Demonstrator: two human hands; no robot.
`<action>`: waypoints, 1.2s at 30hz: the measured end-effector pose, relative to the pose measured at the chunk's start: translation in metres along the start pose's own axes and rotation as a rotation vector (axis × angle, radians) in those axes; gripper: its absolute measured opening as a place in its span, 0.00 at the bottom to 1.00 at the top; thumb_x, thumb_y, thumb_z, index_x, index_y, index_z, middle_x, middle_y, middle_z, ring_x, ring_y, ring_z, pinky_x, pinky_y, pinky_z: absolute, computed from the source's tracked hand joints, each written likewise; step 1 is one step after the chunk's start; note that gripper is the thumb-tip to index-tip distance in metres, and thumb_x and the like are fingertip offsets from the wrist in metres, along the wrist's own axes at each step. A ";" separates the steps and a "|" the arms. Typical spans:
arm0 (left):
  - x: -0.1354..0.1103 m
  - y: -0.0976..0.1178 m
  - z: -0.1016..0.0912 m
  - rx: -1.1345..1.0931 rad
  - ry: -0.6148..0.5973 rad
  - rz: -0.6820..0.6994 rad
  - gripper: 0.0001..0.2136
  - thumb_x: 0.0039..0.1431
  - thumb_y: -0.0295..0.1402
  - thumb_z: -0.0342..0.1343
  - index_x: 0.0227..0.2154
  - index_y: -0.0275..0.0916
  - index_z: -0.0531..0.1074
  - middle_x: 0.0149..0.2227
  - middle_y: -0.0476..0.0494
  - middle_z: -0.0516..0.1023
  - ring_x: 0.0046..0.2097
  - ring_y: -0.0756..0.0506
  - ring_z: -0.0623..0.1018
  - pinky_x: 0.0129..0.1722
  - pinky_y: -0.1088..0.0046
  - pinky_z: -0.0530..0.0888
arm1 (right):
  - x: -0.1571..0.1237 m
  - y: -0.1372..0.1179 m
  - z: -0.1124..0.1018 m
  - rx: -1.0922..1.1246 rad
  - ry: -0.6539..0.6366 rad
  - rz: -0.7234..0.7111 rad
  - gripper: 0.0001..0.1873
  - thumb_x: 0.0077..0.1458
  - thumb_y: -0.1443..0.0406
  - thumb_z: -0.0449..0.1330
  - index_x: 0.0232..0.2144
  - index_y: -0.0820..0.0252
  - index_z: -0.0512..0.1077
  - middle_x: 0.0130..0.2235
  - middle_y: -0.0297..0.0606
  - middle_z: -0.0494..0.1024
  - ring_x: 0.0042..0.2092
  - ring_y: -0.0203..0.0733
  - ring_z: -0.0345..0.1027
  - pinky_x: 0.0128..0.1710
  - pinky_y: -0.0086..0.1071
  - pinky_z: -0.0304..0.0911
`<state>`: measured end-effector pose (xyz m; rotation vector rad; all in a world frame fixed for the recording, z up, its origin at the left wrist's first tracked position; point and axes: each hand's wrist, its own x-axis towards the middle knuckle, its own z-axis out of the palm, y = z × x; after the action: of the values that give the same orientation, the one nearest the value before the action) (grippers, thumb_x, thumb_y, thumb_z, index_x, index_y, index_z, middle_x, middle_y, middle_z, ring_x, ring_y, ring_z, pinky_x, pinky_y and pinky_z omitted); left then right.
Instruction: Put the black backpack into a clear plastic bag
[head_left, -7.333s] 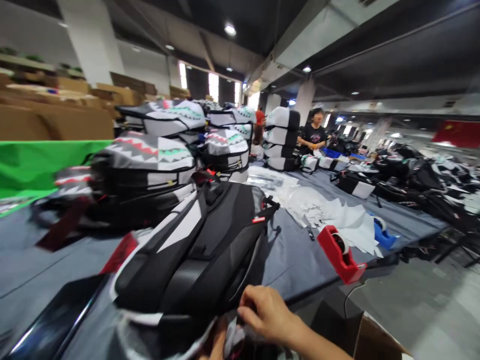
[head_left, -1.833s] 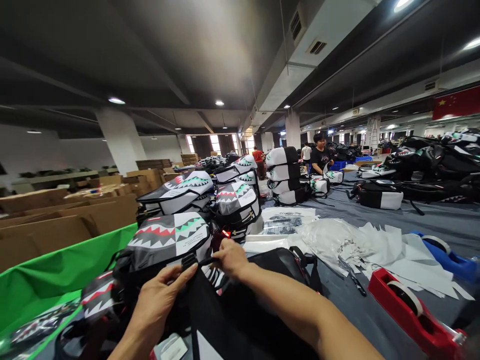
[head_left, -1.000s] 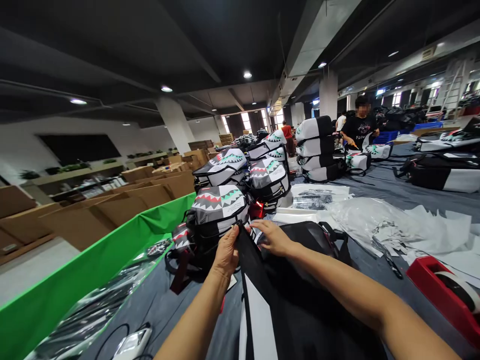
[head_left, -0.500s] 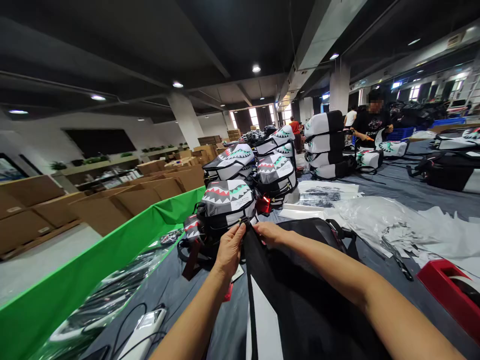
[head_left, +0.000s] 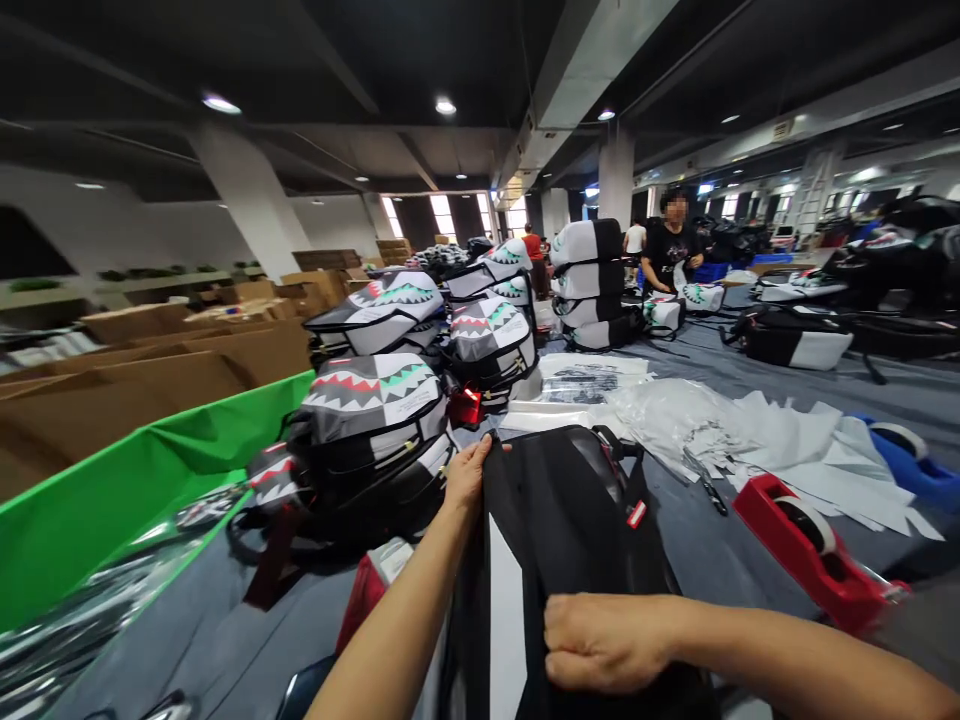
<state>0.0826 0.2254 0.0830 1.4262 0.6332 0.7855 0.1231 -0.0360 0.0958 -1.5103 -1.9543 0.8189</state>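
A black backpack [head_left: 559, 510] with a white stripe lies lengthwise in front of me on the grey table [head_left: 750, 560]. My left hand [head_left: 466, 478] grips its far top edge, fingers curled over the fabric. My right hand [head_left: 600, 642] is closed in a fist on the near end of the same backpack. Just beyond the left hand sits a grey backpack with a shark-teeth print [head_left: 371, 410], one of several stacked there.
A red tape dispenser [head_left: 806, 545] and a blue one [head_left: 900, 460] sit at right beside white paper sheets and plastic bags [head_left: 720, 430]. A green cloth barrier [head_left: 112, 490] and cardboard boxes [head_left: 150, 370] run along the left. A person in black [head_left: 671, 255] stands far back by stacked bags.
My right hand has left the far top of the black backpack and come back to its near end. The left hand stays at the top edge. The view has swung slightly.
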 end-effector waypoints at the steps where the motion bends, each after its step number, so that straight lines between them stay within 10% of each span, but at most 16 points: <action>1: 0.004 -0.010 0.007 0.040 0.010 0.016 0.29 0.39 0.62 0.61 0.25 0.36 0.78 0.21 0.45 0.77 0.23 0.46 0.74 0.23 0.71 0.69 | -0.011 0.001 -0.002 -0.033 -0.040 -0.022 0.15 0.58 0.65 0.54 0.19 0.56 0.64 0.24 0.32 0.68 0.27 0.36 0.61 0.32 0.28 0.62; 5: 0.015 -0.040 0.019 0.226 0.157 0.142 0.19 0.43 0.53 0.62 0.24 0.40 0.73 0.25 0.47 0.76 0.30 0.44 0.74 0.32 0.70 0.69 | -0.041 0.030 -0.037 0.018 0.065 0.099 0.20 0.61 0.53 0.54 0.21 0.55 0.69 0.27 0.36 0.72 0.33 0.39 0.67 0.39 0.30 0.64; 9: 0.016 -0.041 0.019 0.388 0.269 0.230 0.18 0.44 0.46 0.62 0.35 0.41 0.72 0.34 0.44 0.76 0.34 0.41 0.74 0.44 0.61 0.71 | -0.042 0.091 -0.108 0.059 0.735 0.552 0.20 0.56 0.48 0.59 0.26 0.57 0.71 0.30 0.36 0.74 0.36 0.41 0.69 0.40 0.32 0.63; 14: 0.009 -0.011 0.039 0.572 0.179 0.464 0.15 0.50 0.41 0.59 0.40 0.41 0.74 0.45 0.37 0.76 0.50 0.33 0.73 0.57 0.51 0.65 | -0.013 0.145 -0.151 0.122 0.841 0.733 0.22 0.59 0.48 0.55 0.24 0.59 0.68 0.20 0.32 0.66 0.25 0.40 0.65 0.29 0.32 0.62; 22: 0.016 -0.033 0.123 0.534 -0.519 0.514 0.15 0.53 0.43 0.57 0.41 0.44 0.79 0.47 0.38 0.78 0.52 0.36 0.74 0.56 0.54 0.67 | 0.024 0.103 -0.144 -0.051 1.038 0.500 0.10 0.54 0.59 0.57 0.25 0.58 0.66 0.24 0.30 0.67 0.30 0.37 0.63 0.31 0.28 0.58; 29: -0.003 -0.074 0.132 0.414 -0.568 0.630 0.23 0.61 0.53 0.45 0.21 0.42 0.71 0.27 0.42 0.73 0.36 0.41 0.72 0.46 0.59 0.71 | 0.004 0.076 -0.094 -0.474 0.877 0.362 0.04 0.50 0.63 0.60 0.30 0.57 0.69 0.28 0.37 0.76 0.30 0.41 0.70 0.31 0.31 0.56; 36: 0.008 -0.069 0.133 0.349 -0.528 0.592 0.16 0.55 0.47 0.51 0.21 0.43 0.73 0.28 0.41 0.77 0.37 0.38 0.75 0.41 0.61 0.74 | 0.001 0.044 -0.081 -0.527 0.923 0.175 0.04 0.53 0.63 0.57 0.27 0.55 0.65 0.27 0.37 0.75 0.28 0.40 0.68 0.31 0.31 0.59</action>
<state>0.1984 0.1518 0.0230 2.0884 -0.0819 0.7169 0.2101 -0.0149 0.1181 -1.8901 -1.3629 -0.3698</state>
